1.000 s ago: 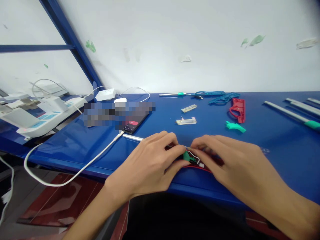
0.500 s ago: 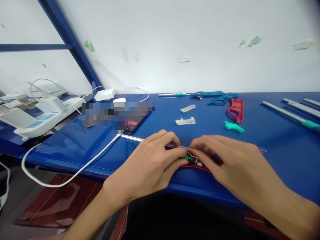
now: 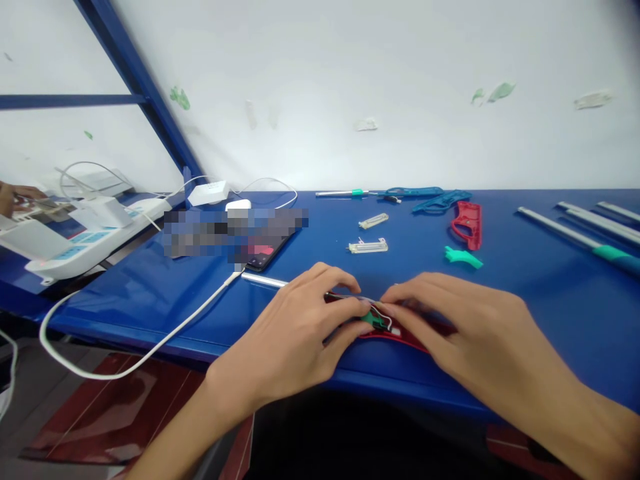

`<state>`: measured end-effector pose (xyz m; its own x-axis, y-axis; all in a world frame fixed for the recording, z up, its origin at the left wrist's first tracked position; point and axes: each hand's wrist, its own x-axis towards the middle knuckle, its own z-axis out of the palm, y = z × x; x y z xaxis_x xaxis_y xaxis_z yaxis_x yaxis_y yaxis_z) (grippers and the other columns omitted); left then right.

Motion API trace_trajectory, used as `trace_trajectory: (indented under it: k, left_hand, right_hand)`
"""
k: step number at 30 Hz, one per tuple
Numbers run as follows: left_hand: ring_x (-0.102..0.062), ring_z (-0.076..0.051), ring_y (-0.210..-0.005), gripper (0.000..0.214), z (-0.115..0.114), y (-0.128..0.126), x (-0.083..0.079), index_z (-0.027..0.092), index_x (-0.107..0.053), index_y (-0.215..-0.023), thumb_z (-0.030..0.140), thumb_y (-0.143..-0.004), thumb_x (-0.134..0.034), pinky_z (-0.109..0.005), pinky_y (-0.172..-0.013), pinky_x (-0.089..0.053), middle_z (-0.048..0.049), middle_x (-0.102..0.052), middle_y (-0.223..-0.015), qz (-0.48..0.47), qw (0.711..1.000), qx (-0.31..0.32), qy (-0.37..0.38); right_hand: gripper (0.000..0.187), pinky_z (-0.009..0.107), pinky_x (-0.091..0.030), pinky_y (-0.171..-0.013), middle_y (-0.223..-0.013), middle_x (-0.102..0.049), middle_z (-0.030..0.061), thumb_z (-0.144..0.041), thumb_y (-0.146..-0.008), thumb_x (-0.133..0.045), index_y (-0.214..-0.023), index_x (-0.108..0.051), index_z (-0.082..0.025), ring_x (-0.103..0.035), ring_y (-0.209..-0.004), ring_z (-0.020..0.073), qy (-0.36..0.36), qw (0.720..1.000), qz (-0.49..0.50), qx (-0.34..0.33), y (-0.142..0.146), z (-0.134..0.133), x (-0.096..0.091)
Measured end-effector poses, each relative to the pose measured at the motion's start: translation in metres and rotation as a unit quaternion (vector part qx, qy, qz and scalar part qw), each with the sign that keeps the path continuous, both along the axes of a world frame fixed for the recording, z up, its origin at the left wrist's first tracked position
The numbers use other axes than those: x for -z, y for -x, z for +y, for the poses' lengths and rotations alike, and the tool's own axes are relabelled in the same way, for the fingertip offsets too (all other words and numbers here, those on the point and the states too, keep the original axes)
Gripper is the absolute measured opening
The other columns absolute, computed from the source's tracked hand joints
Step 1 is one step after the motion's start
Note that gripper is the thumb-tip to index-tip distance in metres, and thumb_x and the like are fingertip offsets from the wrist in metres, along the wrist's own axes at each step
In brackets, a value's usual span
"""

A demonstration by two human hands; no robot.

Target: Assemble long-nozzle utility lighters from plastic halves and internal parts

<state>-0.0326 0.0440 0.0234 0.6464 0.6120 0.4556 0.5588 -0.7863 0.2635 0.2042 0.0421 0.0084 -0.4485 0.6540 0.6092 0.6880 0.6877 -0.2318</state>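
At the table's front edge lies a red plastic handle shell [image 3: 413,338], open side up, partly covered by both hands. Inside it sit a small green part [image 3: 374,321], a white wire [image 3: 387,315] and a black piece with a white connector. My left hand [image 3: 305,320] is closed, its thumb and index finger pinching at the green part. A silvery metal rod [image 3: 263,280] runs out leftward from under that hand. My right hand [image 3: 455,320] is closed too, fingertips pinched at the upper end of the wire, over the shell.
Behind the hands lie two clear plastic pieces [image 3: 369,246], a green trigger-like piece [image 3: 463,258], a red handle half [image 3: 469,225] and blue handle halves [image 3: 440,200]. Metal tubes [image 3: 560,230] are at right. At left are a phone [image 3: 270,250], a white cable [image 3: 150,360] and a power strip [image 3: 95,247].
The view has shifted slightly. Both hands stay at the red shell with only small finger movements. At the far left, another person's hand has come into view.
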Motion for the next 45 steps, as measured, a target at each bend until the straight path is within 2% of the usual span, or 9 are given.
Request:
trace_trajectory:
  k: [3, 9, 17, 20, 22, 27, 32, 37, 45]
  left_hand:
    - [-0.064, -0.020, -0.105, 0.020, 0.000, -0.001, -0.001, 0.017, -0.074, -0.119, 0.025, -0.108, -0.058, -0.034, -0.093, -0.053, -0.0059, -0.070, -0.112, 0.005, 1.000, 0.005, 0.006]
    - [-0.067, -0.022, -0.106, 0.025, -0.002, -0.002, -0.004, 0.014, -0.065, -0.126, 0.029, -0.106, -0.063, -0.036, -0.098, -0.053, -0.0066, -0.072, -0.115, 0.009, 0.999, -0.028, 0.015]
    - [-0.065, -0.022, -0.106, 0.022, -0.001, -0.002, -0.002, 0.014, -0.072, -0.118, 0.028, -0.108, -0.058, -0.036, -0.097, -0.053, -0.0072, -0.069, -0.114, 0.001, 0.999, -0.013, 0.029]
    - [-0.063, -0.023, -0.108, 0.023, -0.001, -0.002, -0.002, 0.014, -0.072, -0.119, 0.028, -0.108, -0.058, -0.037, -0.096, -0.053, -0.0089, -0.066, -0.118, 0.003, 0.999, -0.020, 0.029]
    - [-0.063, -0.023, -0.105, 0.022, -0.001, -0.002, -0.002, 0.014, -0.072, -0.118, 0.027, -0.108, -0.057, -0.038, -0.094, -0.053, -0.0087, -0.065, -0.116, 0.007, 0.999, -0.021, 0.025]
    - [-0.064, -0.022, -0.097, 0.021, 0.000, -0.003, -0.003, 0.016, -0.073, -0.116, 0.028, -0.107, -0.059, -0.037, -0.091, -0.053, -0.0065, -0.067, -0.108, 0.013, 0.999, -0.026, 0.022]
    - [-0.065, -0.022, -0.101, 0.018, -0.002, -0.003, -0.004, 0.017, -0.067, -0.118, 0.029, -0.105, -0.065, -0.037, -0.095, -0.051, -0.0047, -0.069, -0.110, 0.006, 0.998, -0.047, 0.031]
    - [-0.060, -0.024, -0.107, 0.028, -0.004, -0.003, -0.002, 0.021, -0.058, -0.127, 0.031, -0.103, -0.067, -0.042, -0.099, -0.047, -0.0044, -0.070, -0.115, 0.006, 0.997, -0.073, 0.016]
    - [-0.062, -0.025, -0.103, 0.031, -0.002, -0.002, 0.000, 0.020, -0.056, -0.126, 0.033, -0.102, -0.070, -0.042, -0.095, -0.047, -0.0039, -0.072, -0.109, 0.003, 0.996, -0.088, -0.006]
  right_hand:
    - [0.015, 0.028, -0.049, -0.066, -0.086, -0.075, -0.0027, -0.021, -0.105, -0.058, -0.095, -0.069, -0.024, -0.070, -0.071, 0.0138, 0.003, 1.000, 0.000, -0.002, -0.002, 0.000, 0.001]
    - [0.013, 0.028, -0.051, -0.068, -0.089, -0.076, -0.0021, -0.021, -0.104, -0.060, -0.097, -0.070, -0.024, -0.071, -0.073, 0.0146, 0.016, 1.000, 0.005, -0.005, -0.004, -0.001, 0.002]
    - [0.011, 0.029, -0.055, -0.069, -0.094, -0.078, -0.0022, -0.024, -0.104, -0.061, -0.101, -0.071, -0.027, -0.073, -0.075, 0.0155, 0.052, 0.998, 0.021, -0.005, -0.005, -0.005, -0.001]
    - [0.017, 0.030, -0.057, -0.079, -0.108, -0.078, -0.0005, -0.022, -0.104, -0.059, -0.115, -0.070, -0.028, -0.075, -0.088, 0.0169, 0.041, 0.999, 0.025, -0.010, -0.004, -0.008, -0.003]
    - [0.018, 0.032, -0.056, -0.084, -0.113, -0.077, 0.0007, -0.023, -0.104, -0.058, -0.117, -0.070, -0.028, -0.073, -0.096, 0.0189, 0.035, 0.999, 0.012, -0.019, -0.003, -0.010, -0.004]
    - [0.017, 0.038, -0.053, -0.082, -0.108, -0.077, 0.0025, -0.026, -0.106, -0.057, -0.112, -0.072, -0.027, -0.071, -0.092, 0.0211, 0.016, 0.999, -0.028, -0.024, -0.004, -0.011, -0.003]
    - [0.018, 0.039, -0.051, -0.080, -0.109, -0.077, 0.0055, -0.025, -0.107, -0.056, -0.114, -0.071, -0.023, -0.072, -0.091, 0.0228, -0.031, 0.997, -0.069, -0.030, -0.006, -0.013, -0.001]
    - [0.023, 0.041, -0.051, -0.076, -0.111, -0.078, 0.0090, -0.026, -0.108, -0.052, -0.113, -0.073, -0.022, -0.074, -0.091, 0.0255, -0.061, 0.993, -0.102, -0.015, -0.005, -0.015, 0.000]
    - [0.027, 0.041, -0.053, -0.079, -0.113, -0.079, 0.0075, -0.026, -0.110, -0.049, -0.117, -0.075, -0.024, -0.075, -0.099, 0.0272, -0.043, 0.993, -0.108, -0.019, -0.008, -0.014, 0.003]
